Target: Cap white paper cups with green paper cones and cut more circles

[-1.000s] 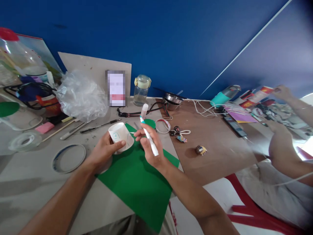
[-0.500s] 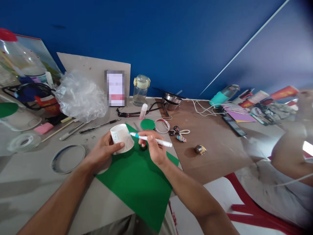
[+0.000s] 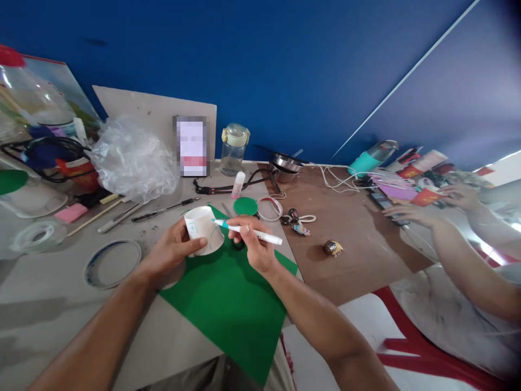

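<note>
My left hand (image 3: 179, 250) is closed around a white paper cup (image 3: 201, 224) marked with light blue lines; its thumb presses the near side. Pinched in my right hand (image 3: 256, 247) is a white marker (image 3: 264, 235) with a blue tip end, pointing at the cup's right side. The tip is at or very near the cup's surface. Below both hands lies a sheet of green paper (image 3: 240, 304). A green disc (image 3: 245, 206) and a white ring (image 3: 269, 208) are just beyond my right hand. Part of a dark object shows under my right fingers.
A glue stick (image 3: 238, 185), a lidded bottle (image 3: 235, 149) and a propped screen (image 3: 191, 145) stand behind. To the left are a plastic bag (image 3: 136, 163), a tape roll (image 3: 38, 236) and a ring (image 3: 113, 263). At right, a co-worker's hand (image 3: 411, 214) reaches over a phone (image 3: 393, 209).
The marker and my right hand have shifted slightly left and up along the cup. At right, the co-worker's arms have come forward over the table, near the phone and a red item.
</note>
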Available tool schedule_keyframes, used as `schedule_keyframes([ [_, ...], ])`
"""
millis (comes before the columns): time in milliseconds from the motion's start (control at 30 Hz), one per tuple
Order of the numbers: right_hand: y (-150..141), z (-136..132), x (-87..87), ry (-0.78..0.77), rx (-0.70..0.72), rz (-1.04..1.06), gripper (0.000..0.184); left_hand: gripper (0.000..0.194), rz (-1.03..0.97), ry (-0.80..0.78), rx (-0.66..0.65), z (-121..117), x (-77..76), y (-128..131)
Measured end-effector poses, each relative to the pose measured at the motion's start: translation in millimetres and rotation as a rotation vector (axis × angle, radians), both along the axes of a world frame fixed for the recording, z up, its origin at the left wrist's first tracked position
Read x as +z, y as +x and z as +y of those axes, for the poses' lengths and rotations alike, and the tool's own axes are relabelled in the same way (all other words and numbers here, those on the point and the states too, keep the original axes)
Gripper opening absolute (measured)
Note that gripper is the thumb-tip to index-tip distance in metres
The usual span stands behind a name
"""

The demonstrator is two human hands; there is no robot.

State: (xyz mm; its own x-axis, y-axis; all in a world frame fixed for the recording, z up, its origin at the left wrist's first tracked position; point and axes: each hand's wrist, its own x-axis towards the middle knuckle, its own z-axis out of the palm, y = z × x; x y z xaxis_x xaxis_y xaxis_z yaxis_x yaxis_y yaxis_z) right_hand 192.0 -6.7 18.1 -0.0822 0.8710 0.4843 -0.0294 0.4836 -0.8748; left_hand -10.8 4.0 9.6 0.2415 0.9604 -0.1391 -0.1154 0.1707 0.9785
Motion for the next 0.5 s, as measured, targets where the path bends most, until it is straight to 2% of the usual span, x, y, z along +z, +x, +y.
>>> schedule_keyframes([
  [100, -0.2, 0.3, -0.2, -0.013, -0.008, 0.006, 0.043, 0.053, -0.005, -0.005, -0.006, -0.7, 0.3, 0.5],
  [267, -0.2, 1.8, 1.0, 0.060, 0.007, 0.044, 0.038, 0.058, 0.006, -0.011, -0.022, -0.3, -2.0, -0.1],
  [500, 0.7, 2.7, 1.1, 0.025, 0.014, 0.039, 0.039, 0.057, 0.001, -0.019, -0.012, 0.0, -1.5, -0.3],
])
